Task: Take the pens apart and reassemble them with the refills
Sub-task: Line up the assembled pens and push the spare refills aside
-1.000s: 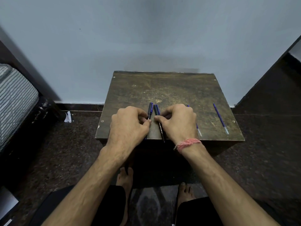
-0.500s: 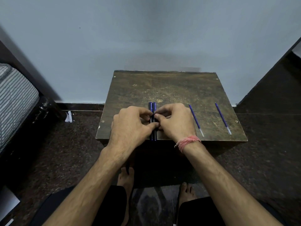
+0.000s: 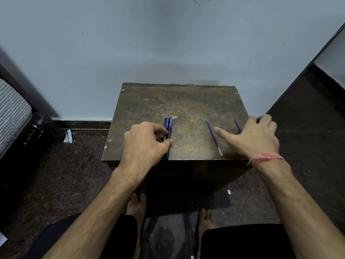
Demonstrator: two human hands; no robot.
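Two dark blue pens (image 3: 168,126) lie side by side on a worn brown table (image 3: 183,103), pointing away from me. My left hand (image 3: 145,144) rests on them, thumb and fingers pinching their near halves. A thin blue refill (image 3: 214,137) lies to the right of the pens. A second refill (image 3: 237,125) lies further right, its near part hidden under my right hand (image 3: 252,137). That hand hovers flat with fingers spread, between and over the two refills, holding nothing.
The small table stands against a pale blue wall (image 3: 168,43). Dark furniture (image 3: 317,101) stands on the right and a striped cushion (image 3: 11,113) on the left. My bare feet (image 3: 136,204) rest on the dark floor under the table's front edge.
My right hand has left the pens and swung right to the refills, opening flat. The left hand stays on the two pens.
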